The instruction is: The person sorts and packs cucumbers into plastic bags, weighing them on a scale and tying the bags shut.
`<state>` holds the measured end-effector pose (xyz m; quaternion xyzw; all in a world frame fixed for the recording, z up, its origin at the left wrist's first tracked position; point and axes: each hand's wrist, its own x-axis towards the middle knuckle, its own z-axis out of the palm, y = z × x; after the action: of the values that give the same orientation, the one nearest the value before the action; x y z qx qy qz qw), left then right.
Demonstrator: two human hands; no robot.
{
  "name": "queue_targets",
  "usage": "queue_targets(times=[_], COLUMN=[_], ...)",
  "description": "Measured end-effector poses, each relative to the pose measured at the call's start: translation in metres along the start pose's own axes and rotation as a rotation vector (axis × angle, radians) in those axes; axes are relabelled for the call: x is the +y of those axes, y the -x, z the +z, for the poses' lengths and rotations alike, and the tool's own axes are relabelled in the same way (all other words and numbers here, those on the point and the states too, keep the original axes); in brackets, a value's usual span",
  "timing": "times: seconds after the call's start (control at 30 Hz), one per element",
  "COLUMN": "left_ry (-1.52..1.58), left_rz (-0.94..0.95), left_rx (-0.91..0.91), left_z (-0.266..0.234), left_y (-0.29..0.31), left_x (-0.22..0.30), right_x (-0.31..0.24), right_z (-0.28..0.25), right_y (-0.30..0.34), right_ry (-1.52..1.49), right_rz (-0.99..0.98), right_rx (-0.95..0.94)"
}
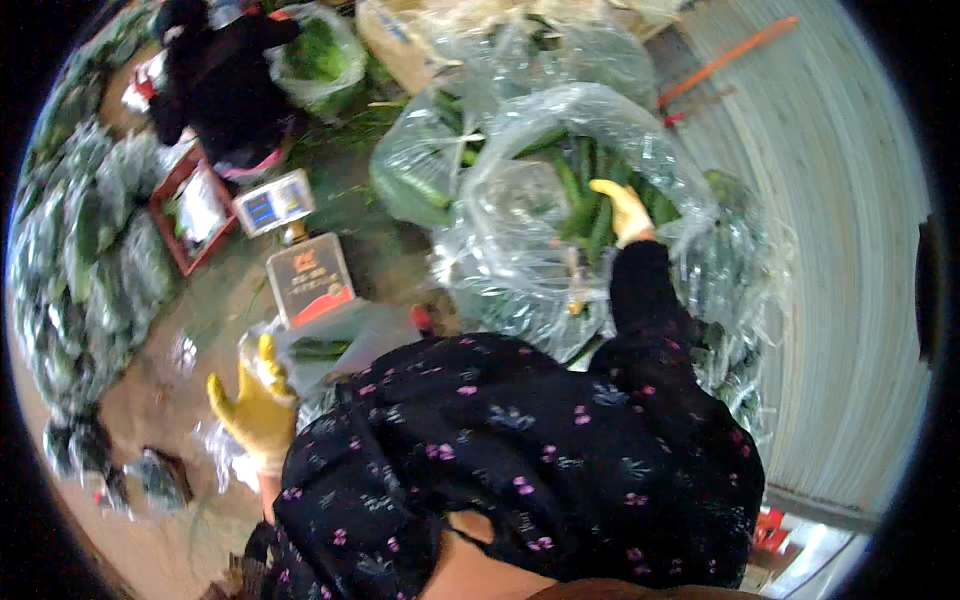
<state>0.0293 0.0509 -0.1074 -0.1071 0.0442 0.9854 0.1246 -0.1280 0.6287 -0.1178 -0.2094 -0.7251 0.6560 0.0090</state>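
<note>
My left hand [255, 410], in a yellow glove, has its thumb and forefinger spread apart. Beside its fingertips is a small clear plastic bag [375, 335] with green cucumbers [320, 349] inside; whether glove and bag touch is unclear. Reaching forward, my right hand [627, 212], gloved in pale yellow, is over the mouth of a big clear plastic bag [500, 160]. Dark green cucumbers [600, 225] lie in that bag, right under and beside the glove. The right fingers are extended, and no cucumber shows in their grip.
A bench scale [310, 275] with a display [273, 203] stands ahead on the left, near a red crate [160, 210]. Another person [220, 85] in dark clothes works beyond it, by a bag of greens [320, 55]. Bagged vegetables [100, 260] line the far left; a corrugated wall [810, 250] rises right.
</note>
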Motion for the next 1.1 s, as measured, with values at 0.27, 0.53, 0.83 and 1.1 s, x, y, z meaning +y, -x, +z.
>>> queue_targets(times=[0.27, 0.53, 0.83, 1.1], left_ry=[-0.015, 0.052, -0.036, -0.098], left_rz=[0.049, 0.134, 0.018, -0.152], left_rx=[0.121, 0.086, -0.185, -0.137], left_z=[0.007, 0.025, 0.032, 0.028], left_y=[-0.004, -0.016, 0.017, 0.015], left_x=[0.011, 0.008, 0.016, 0.023], right_x=[-0.03, -0.017, 0.01, 0.067], right_z=[0.078, 0.248, 0.388, 0.389], right_y=[0.134, 0.114, 0.121, 0.15], right_ry=[-0.647, 0.204, 0.483, -0.104], right_rz=[0.503, 0.687, 0.843, 1.202], right_rx=[-0.671, -1.485, -1.738, -0.88])
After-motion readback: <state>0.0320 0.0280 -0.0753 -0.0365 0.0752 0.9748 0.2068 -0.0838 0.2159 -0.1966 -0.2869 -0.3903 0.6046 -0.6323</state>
